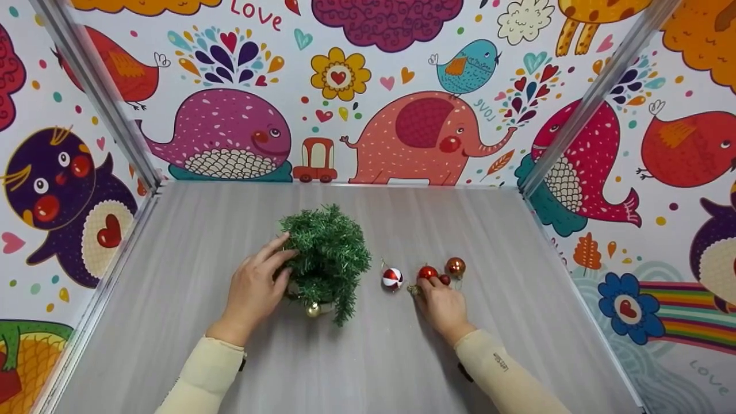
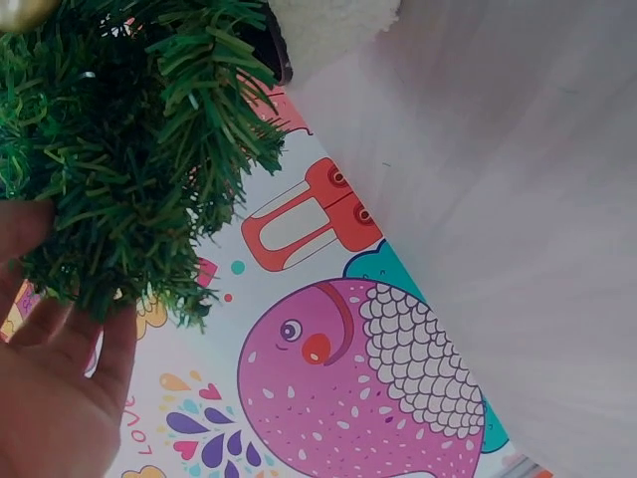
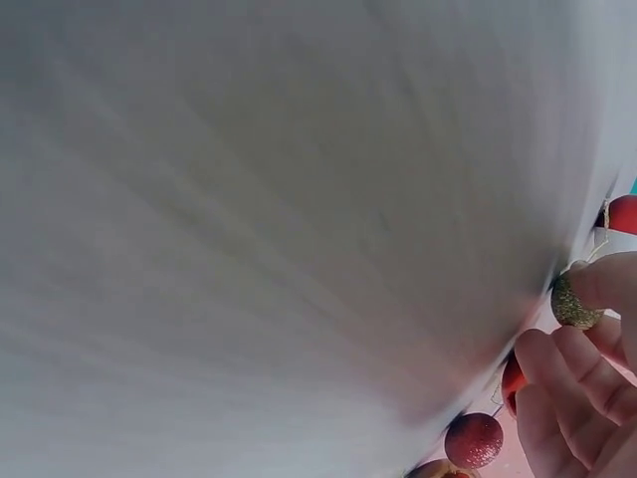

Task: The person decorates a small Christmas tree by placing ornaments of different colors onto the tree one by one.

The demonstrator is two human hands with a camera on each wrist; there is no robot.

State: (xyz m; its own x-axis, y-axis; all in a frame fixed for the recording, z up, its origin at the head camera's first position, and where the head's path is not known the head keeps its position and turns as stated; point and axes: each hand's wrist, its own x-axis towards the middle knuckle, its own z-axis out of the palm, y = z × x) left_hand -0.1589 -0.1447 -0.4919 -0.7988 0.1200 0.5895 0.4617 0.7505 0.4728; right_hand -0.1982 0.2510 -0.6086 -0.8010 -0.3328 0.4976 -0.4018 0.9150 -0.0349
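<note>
A small artificial Christmas tree (image 1: pixel 339 247) stands on the table, a shiny gold ball (image 1: pixel 313 310) hanging low at its front. My left hand (image 1: pixel 256 287) holds the tree's left side, thumb and fingers around green branches (image 2: pixel 109 199) in the left wrist view. Right of the tree, my right hand (image 1: pixel 443 305) pinches a glittery gold bauble (image 3: pixel 569 304) between thumb and fingers, down at table level. Close about that hand lie a shiny red bauble (image 1: pixel 427 271), a small dark red glitter bauble (image 3: pixel 474 440) and a copper-coloured bauble (image 1: pixel 455 266). A red-and-white bauble (image 1: pixel 392 279) lies between tree and hand.
The grey wood-grain table (image 1: pixel 368 374) is bounded by printed cartoon panels at the back and both sides. Metal corner posts (image 1: pixel 103 98) rise at the two back corners.
</note>
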